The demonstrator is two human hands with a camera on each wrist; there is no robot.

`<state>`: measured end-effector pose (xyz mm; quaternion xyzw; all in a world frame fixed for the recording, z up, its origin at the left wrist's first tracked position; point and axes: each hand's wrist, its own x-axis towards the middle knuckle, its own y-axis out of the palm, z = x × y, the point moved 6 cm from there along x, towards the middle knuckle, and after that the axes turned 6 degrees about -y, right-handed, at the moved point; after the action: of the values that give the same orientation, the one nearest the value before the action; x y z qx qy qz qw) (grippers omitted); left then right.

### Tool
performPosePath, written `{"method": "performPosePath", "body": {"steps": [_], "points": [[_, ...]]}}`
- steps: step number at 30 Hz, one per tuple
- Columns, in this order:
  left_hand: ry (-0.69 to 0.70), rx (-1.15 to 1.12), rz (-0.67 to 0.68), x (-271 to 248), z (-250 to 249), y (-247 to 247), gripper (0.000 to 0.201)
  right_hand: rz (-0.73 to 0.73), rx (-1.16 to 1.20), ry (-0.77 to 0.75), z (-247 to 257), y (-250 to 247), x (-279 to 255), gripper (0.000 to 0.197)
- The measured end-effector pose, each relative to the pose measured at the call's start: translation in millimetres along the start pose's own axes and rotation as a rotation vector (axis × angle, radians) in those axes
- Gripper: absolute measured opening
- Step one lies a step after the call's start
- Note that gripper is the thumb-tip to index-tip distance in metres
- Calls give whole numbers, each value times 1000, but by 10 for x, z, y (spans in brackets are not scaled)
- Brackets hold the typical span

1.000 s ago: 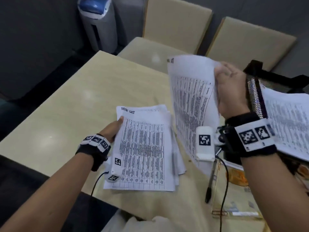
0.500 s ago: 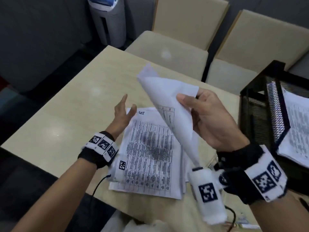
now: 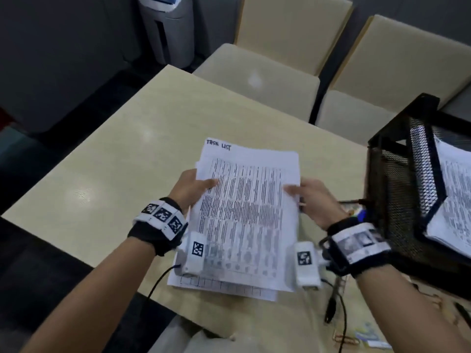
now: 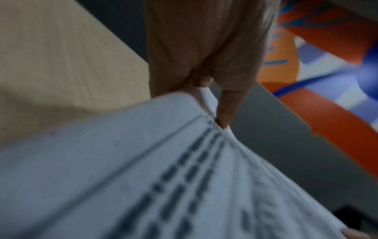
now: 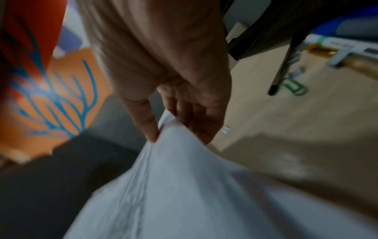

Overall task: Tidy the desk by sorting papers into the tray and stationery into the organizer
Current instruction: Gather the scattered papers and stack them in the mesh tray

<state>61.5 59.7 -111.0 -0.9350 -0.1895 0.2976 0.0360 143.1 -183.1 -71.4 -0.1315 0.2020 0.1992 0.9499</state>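
A stack of printed papers (image 3: 244, 215) headed "Task List" is held over the beige desk (image 3: 122, 174). My left hand (image 3: 195, 187) pinches its left edge, thumb on top, and the left wrist view shows the papers (image 4: 143, 177) under the thumb. My right hand (image 3: 308, 200) pinches the right edge; the right wrist view shows thumb and fingers on the papers (image 5: 184, 186). A black mesh tray (image 3: 397, 189) at the right holds more printed sheets (image 3: 456, 194). A black pen (image 3: 331, 301) lies on the desk under my right wrist.
Paper clips (image 3: 346, 338) and a colourful card (image 3: 369, 337) lie near the desk's front right edge. A green clip (image 5: 294, 85) and a pen (image 5: 284, 64) appear in the right wrist view. Two beige chairs (image 3: 257, 80) stand behind the desk, a grey bin (image 3: 168, 26) beyond.
The single sheet that my right hand held up has come down onto the stack. My left hand, open above the stack before, now grips its left edge; the right hand grips the right edge.
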Motion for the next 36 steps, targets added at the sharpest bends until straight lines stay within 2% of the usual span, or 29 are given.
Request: {"method": "performPosePath", "body": {"steps": [2, 4, 6, 7, 9, 11, 12, 14, 16, 18, 20, 22, 24, 27, 29, 32, 34, 36], "points": [[-43, 262, -194, -20, 98, -30, 39, -100, -163, 39, -385, 38, 85, 18], [-153, 445, -322, -82, 241, -45, 63, -231, -355, 104, -641, 70, 120, 34], [-214, 545, -295, -128, 364, 40, 76, -319, -448, 233, -789, 170, 33, 51], [-224, 570, -263, -110, 421, 100, 75, -341, -443, 273, -848, 248, -15, 51], [-208, 503, -205, -58, 446, 200, 58, -352, -340, 283, -895, 396, -80, 36], [-136, 380, -180, -83, 329, 263, 42, -325, -206, 200, -792, 471, -105, 22], [-65, 338, -175, -115, 211, 278, 40, -323, -168, 125, -658, 451, -115, 23], [158, 241, -208, -239, -183, 256, 36, -395, -142, -109, -185, 310, -189, 28], [450, 58, -256, -505, -717, 170, 30, -529, -129, -408, 420, 115, -409, 20], [701, -116, -219, -783, -1170, 59, 29, -646, -51, -664, 855, -71, -656, 18], [833, -175, -138, -934, -1378, -16, 26, -686, 46, -828, 1026, -186, -853, 24], [865, -153, -130, -1004, -1410, -59, 26, -672, 95, -869, 1003, -228, -984, 39], [878, -141, -167, -1033, -1354, -74, 34, -647, 71, -879, 915, -207, -1050, 58], [999, -1, -252, -1091, -1321, -20, 46, -627, -27, -901, 866, -189, -1077, 65], [1061, 157, -262, -1117, -1319, 33, 43, -645, -175, -924, 912, -184, -1084, 69], [1093, 308, -350, -1109, -1315, -19, 25, -631, -343, -918, 982, -205, -1077, 53], [1049, 226, -365, -1071, -1262, -108, 22, -699, -284, -900, 945, -275, -1097, 42], [864, 56, -193, -956, -1107, -78, 39, -698, -74, -833, 803, -286, -1062, 44]]}}
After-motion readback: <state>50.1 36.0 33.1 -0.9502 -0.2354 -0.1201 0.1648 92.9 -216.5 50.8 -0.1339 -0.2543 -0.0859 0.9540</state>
